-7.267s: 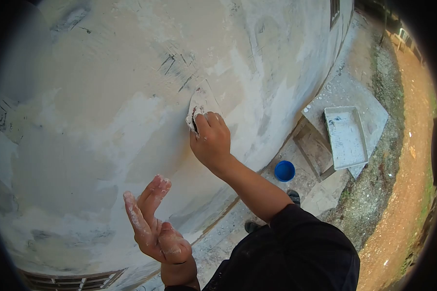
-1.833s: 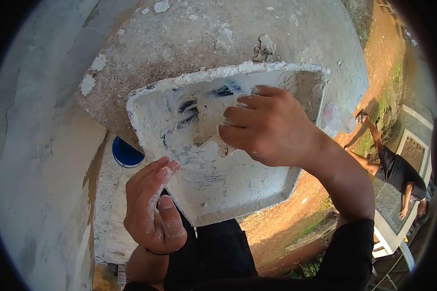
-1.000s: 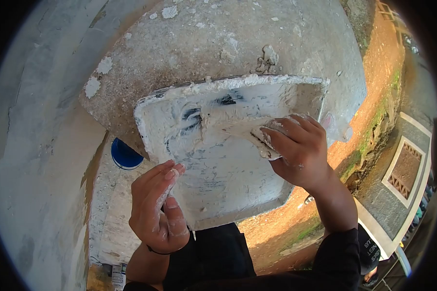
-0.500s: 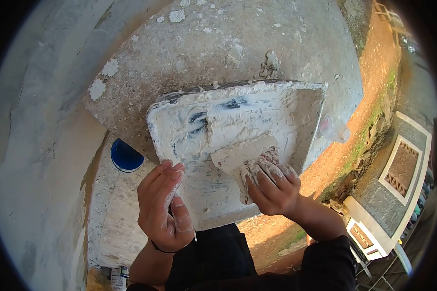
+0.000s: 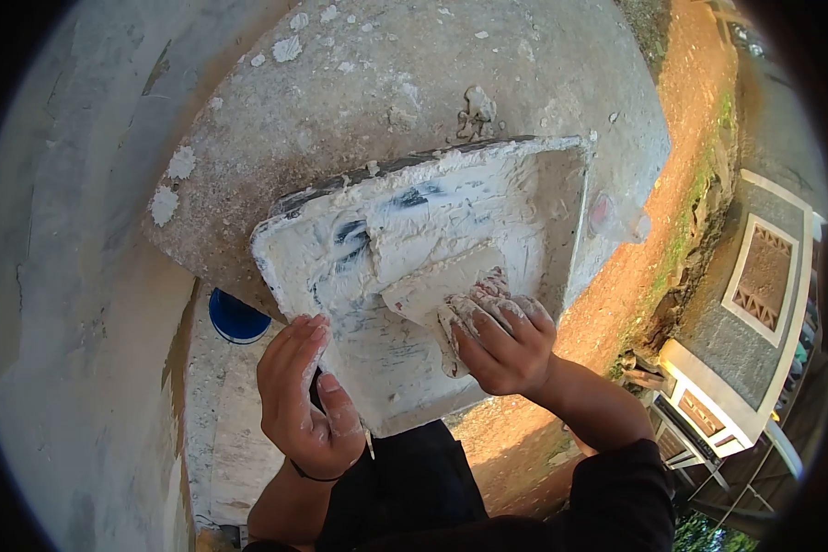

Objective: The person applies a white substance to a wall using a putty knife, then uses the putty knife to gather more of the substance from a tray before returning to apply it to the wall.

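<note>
My right hand (image 5: 501,345) is closed around a wide putty scraper (image 5: 432,290) coated in white paste. Its flat blade lies over the inside of a shallow tray (image 5: 570,221), whose floor is smeared with white filler paste (image 5: 469,212). Paste also covers the knuckles and fingers of that hand. At the tray's near left edge is my left hand (image 5: 308,405), cupped, with its thumb apart from the fingers and a dark gap between them. Whitish smears mark its fingertips. Whether it touches the tray rim is hard to tell.
The tray rests on a rough, paste-spattered slab (image 5: 359,110). A blue container (image 5: 236,316) stands left below it, and a clear plastic object (image 5: 616,219) lies right of the tray. A grey wall (image 5: 74,230) rises at left; bare earth (image 5: 607,340) and a small building (image 5: 754,294) are at right.
The whole view has shifted slightly, so tray and slab appear further left and higher. The scraper stays in my right hand over the tray; my left hand keeps nearly the same pose.
</note>
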The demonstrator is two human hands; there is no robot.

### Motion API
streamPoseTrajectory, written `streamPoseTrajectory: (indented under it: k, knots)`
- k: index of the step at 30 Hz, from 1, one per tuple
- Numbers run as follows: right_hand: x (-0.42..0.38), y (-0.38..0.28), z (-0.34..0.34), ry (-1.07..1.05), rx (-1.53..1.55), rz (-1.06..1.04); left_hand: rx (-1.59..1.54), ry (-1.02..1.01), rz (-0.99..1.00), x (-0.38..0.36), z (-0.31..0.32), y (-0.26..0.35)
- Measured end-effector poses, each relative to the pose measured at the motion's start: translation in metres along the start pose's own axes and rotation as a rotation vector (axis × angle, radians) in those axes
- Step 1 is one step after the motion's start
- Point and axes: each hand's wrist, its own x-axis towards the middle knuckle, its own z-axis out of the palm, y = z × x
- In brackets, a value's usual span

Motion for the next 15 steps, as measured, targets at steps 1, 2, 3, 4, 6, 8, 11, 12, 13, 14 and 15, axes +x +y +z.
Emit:
streamPoseTrajectory:
  k: [1,2,3,4,6,8,11,12,13,14,15]
  knots:
    - [0.000,-0.002,-0.001,-0.003,-0.010,0.002,0.004,0.012,-0.003,0.000,0.001,0.000]
    - [-0.001,-0.005,-0.002,-0.016,-0.001,0.072,-0.003,0.012,0.002,0.000,0.001,0.001]
    - [-0.002,-0.008,-0.003,-0.026,0.011,0.140,0.004,0.006,-0.004,0.000,0.000,0.002]
    - [-0.003,-0.010,-0.002,-0.023,0.007,0.140,0.014,0.000,-0.010,0.000,-0.001,0.002]
    - [-0.005,-0.015,0.000,-0.045,0.018,0.219,-0.004,-0.006,-0.005,0.002,-0.003,0.001]
    - [0.005,-0.012,0.000,-0.049,0.016,0.172,-0.024,-0.016,0.001,0.003,-0.005,0.001]
    - [0.015,-0.004,0.002,-0.035,-0.009,0.082,-0.011,-0.058,0.033,0.003,-0.008,0.001]
    - [0.018,-0.003,0.003,-0.009,-0.033,0.034,-0.009,-0.062,0.047,0.002,-0.008,0.001]
    - [0.020,-0.003,0.001,-0.014,-0.038,0.032,-0.009,-0.065,0.059,0.001,-0.007,0.001]
    - [0.022,-0.004,0.000,-0.035,-0.050,0.074,-0.016,-0.062,0.062,0.000,-0.006,0.001]
    - [0.025,-0.004,-0.001,-0.052,-0.063,0.116,-0.006,-0.056,0.079,0.000,-0.005,0.001]
